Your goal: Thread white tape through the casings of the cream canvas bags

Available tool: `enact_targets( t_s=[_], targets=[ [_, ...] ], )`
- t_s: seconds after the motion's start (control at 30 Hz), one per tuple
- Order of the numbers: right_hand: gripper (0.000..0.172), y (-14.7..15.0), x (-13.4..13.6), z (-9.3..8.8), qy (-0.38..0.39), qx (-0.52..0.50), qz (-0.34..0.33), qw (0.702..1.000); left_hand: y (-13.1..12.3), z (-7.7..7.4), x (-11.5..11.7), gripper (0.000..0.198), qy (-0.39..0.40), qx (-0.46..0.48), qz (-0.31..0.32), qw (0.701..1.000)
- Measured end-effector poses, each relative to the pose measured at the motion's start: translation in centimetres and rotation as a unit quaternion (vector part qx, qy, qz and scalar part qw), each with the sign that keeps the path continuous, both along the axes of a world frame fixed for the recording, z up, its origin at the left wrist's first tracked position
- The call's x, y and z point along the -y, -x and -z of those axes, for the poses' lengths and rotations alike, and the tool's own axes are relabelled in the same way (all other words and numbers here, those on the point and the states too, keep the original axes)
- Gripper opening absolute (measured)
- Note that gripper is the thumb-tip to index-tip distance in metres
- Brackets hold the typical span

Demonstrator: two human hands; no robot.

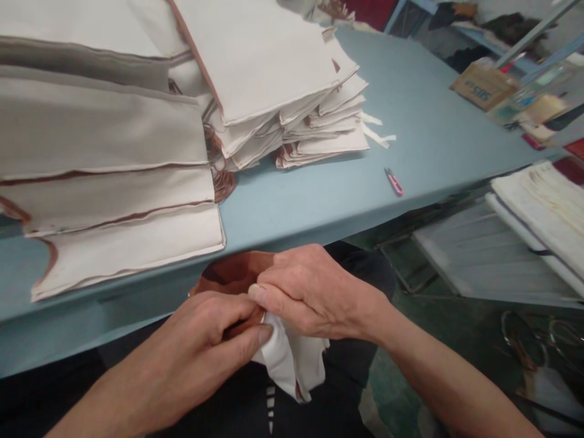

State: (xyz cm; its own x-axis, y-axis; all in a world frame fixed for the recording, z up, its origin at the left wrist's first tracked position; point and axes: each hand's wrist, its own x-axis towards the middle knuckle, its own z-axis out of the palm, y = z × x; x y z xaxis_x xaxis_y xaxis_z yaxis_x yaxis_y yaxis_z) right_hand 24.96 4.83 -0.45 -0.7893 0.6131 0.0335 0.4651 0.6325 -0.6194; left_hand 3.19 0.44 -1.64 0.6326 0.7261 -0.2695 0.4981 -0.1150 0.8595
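A piece with brown and white sides [296, 359] is bunched between my two hands, in front of the table's edge and above my lap. My left hand [205, 340] pinches its brown part, thumb and fingers closed near the middle. Against it, my right hand [305, 292] is closed on the same piece, its thumb tip close to my left fingers. White folds hang below my right hand, and a brown part shows behind both hands. The fingertips beneath the piece are hidden.
Stacked white pieces with brown edges [274, 67] and more at the left [104, 134] lie on the blue-covered table [283, 207]. Pink snips [394, 182] rest near its front edge. At the back right stands a cardboard box [483, 85]. White cloths [542, 207] lie at right.
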Motion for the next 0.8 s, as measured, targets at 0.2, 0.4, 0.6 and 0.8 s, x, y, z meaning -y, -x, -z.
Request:
enact_targets(
  t_s=[0.2,0.4,0.6,0.8],
  targets=[
    [0.043,-0.9,-1.3,-0.4,0.162,0.002,-0.052,0.985,-0.1,0.6,0.2,0.041,-0.029,-0.012,-0.011,0.999],
    [0.049,-1.5,-1.2,0.7,0.24,-0.057,-0.068,0.967,0.1,0.9,0.0,0.031,-0.025,-0.004,0.009,1.0],
    [0.04,-1.3,0.5,1.2,0.102,-0.071,-0.04,0.991,-0.4,0.8,-0.7,0.03,0.044,0.042,0.0,0.998],
    [0.038,-1.3,2.0,2.1,0.038,-0.123,-0.014,0.992,-0.1,0.7,-0.7,0.029,0.078,0.08,0.019,0.994]
  ],
)
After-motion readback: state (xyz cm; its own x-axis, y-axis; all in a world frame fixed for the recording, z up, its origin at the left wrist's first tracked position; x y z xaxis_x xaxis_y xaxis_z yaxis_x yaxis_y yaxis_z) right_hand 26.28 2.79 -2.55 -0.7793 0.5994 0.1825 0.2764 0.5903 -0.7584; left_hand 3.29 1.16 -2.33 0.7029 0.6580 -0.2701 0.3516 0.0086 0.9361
